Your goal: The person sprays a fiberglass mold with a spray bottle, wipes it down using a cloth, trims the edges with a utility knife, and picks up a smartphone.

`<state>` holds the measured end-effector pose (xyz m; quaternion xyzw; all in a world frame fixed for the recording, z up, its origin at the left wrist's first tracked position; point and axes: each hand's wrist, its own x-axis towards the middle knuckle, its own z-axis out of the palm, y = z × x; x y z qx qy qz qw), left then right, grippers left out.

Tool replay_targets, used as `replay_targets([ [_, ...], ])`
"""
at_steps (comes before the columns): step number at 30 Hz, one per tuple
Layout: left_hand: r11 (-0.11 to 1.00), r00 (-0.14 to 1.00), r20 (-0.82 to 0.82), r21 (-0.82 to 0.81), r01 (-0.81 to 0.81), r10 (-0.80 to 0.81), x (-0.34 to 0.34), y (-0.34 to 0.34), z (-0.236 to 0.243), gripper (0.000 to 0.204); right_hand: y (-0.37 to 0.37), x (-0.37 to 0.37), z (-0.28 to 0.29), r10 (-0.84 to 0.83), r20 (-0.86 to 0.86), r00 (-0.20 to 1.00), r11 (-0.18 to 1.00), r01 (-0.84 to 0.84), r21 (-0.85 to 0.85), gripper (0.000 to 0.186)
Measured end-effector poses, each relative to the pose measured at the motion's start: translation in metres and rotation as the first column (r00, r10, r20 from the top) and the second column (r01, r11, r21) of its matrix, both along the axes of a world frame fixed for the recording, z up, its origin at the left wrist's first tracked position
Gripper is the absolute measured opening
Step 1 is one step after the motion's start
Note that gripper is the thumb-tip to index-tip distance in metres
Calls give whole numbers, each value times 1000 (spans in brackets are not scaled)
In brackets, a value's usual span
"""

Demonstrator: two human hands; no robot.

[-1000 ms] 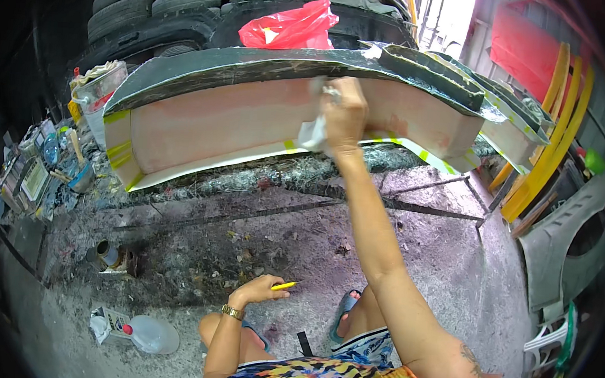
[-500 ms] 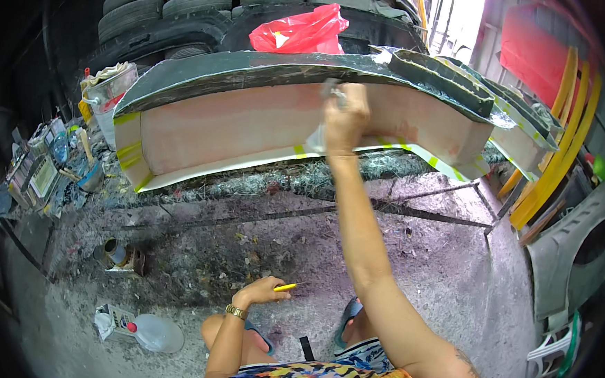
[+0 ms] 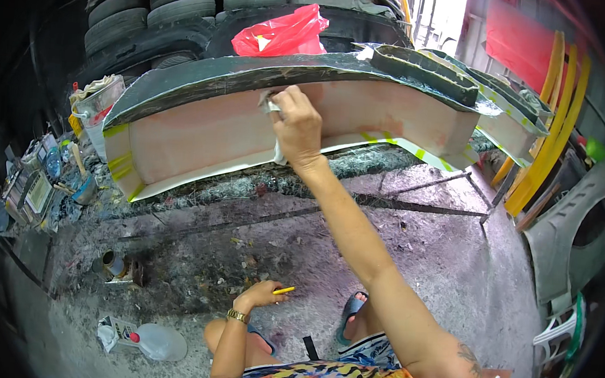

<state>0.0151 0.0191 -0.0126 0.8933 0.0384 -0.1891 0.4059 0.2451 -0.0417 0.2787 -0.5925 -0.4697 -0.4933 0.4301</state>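
A long curved moulded panel [image 3: 202,134] with a pinkish-white inner face lies across a workbench, bits of yellow-green tape along its pale lower edge. My right hand [image 3: 299,128] reaches to the middle of that face, its fingers closed on a crumpled greyish-white cloth [image 3: 267,105]. A white end of the cloth hangs below the hand. Low in the view, by my knee, my left hand [image 3: 257,295] is closed around a slim yellow pen-like tool [image 3: 284,290], whose exact kind is too small to tell.
A red plastic bag [image 3: 284,32] sits on the panel's dark top, near a dark ring-shaped mould [image 3: 427,73]. At left are a bucket [image 3: 96,107] and cluttered supplies. A clear jug [image 3: 161,343] stands on the floor, near a rusty tin [image 3: 126,270]. Yellow strips [image 3: 551,145] lean at right.
My right hand has moved left along the panel's inner face with the cloth. My left hand stays by my knee with the yellow tool. The whole view has shifted slightly.
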Motion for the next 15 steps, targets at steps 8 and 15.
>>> replay_targets([
  [8,989,1000,0,148,-29,29,15,22,-34,40,-4,-2,7,-11,-204,979,995,32,100,6],
  [15,964,960,176,117,-238,216,31,25,-25,25,-62,-61,-85,423,-476,771,902,-407,142,14],
])
